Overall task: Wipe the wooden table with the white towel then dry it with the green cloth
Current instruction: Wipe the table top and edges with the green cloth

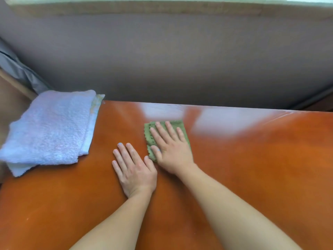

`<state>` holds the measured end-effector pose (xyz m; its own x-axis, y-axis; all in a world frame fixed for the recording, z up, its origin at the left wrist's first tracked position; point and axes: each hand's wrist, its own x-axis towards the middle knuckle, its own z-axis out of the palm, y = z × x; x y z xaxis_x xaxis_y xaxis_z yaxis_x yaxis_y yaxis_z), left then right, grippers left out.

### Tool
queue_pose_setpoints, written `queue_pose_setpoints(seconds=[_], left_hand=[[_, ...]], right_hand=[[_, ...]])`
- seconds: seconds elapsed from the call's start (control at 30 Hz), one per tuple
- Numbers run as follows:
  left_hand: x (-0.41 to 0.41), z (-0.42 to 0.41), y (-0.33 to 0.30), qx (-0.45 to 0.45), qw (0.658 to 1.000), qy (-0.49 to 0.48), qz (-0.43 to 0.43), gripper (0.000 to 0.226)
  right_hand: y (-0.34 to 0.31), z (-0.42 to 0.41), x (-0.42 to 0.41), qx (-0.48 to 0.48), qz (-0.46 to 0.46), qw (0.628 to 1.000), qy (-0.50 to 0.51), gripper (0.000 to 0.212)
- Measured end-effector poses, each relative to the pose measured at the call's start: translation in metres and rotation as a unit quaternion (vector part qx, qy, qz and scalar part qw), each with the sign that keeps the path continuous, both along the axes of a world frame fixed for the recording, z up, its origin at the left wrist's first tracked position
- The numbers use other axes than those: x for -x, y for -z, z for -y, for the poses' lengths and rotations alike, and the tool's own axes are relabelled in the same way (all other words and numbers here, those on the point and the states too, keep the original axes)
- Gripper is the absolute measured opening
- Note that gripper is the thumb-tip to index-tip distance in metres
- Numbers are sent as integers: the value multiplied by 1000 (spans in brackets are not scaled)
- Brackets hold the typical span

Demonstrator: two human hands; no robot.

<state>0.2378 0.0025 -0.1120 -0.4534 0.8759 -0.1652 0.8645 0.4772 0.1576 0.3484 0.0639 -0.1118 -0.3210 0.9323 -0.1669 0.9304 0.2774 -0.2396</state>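
The glossy orange-brown wooden table (252,168) fills the lower part of the head view. A small folded green cloth (149,136) lies near the table's middle, and my right hand (171,148) presses flat on it with the fingers spread. My left hand (134,168) rests flat on the bare wood just left of the cloth, fingers apart, holding nothing. The white towel (48,130) lies folded at the table's left end, partly overhanging the left edge, apart from both hands.
A grey wall (180,60) runs right behind the table's far edge. Grey fabric (16,69) and a wooden piece show at the far left beyond the towel. Pale window reflections lie on the far part of the tabletop.
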Motion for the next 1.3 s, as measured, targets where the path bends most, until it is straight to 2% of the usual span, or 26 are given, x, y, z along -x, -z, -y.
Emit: queue_pose_setpoints(seconds=[0.07, 0.13, 0.2, 0.33, 0.4, 0.47, 0.57, 0.63, 0.73, 0.83, 0.93, 1.03, 1.13, 1.2, 1.3], left_hand=[[1, 0, 1, 11, 1000, 0, -6, 72], [1, -1, 0, 19, 1000, 0, -7, 72], [0, -3, 0, 17, 1000, 3, -8, 72], [1, -2, 0, 12, 1000, 6, -12, 72], [2, -2, 0, 4, 1000, -1, -6, 71], [2, 0, 0, -4, 1000, 10, -3, 71], [2, 3, 3, -10, 994, 108, -5, 65], [2, 2, 3, -11, 990, 139, -9, 62], [-27, 0, -5, 3, 989, 145, 20, 61], [-100, -3, -17, -18, 976, 201, 81, 60], [-183, -10, -28, -40, 947, 283, 146, 56], [-240, -10, -25, -32, 949, 272, 157, 50], [-260, -2, -14, -32, 963, 253, 83, 55], [-264, -3, -8, -23, 965, 256, 46, 60], [-266, -3, -6, -10, 966, 257, 36, 63]], right_hand=[[1, -22, -37, -22, 26, 998, 61, 61], [0, -42, -84, 2, 55, 985, 162, 60], [-4, -50, -121, 16, 72, 972, 222, 61], [-5, -44, -103, 32, 56, 958, 279, 61], [-6, -33, -65, 38, 49, 974, 220, 63], [-8, -12, -32, 33, 44, 992, 118, 63], [-10, 9, -36, 48, 28, 998, 40, 61], [-10, 8, -73, 40, 23, 997, 54, 60], [-7, -1, -161, 30, 37, 987, 154, 59], [-5, 5, -259, 30, 54, 964, 260, 59], [-11, 27, -349, 38, 54, 926, 372, 59], [-16, 49, -389, 52, 61, 903, 423, 60], [-13, 49, -369, 49, 69, 908, 411, 61], [-9, 36, -342, 36, 78, 933, 351, 61], [-7, 10, -292, 33, 47, 973, 223, 61]])
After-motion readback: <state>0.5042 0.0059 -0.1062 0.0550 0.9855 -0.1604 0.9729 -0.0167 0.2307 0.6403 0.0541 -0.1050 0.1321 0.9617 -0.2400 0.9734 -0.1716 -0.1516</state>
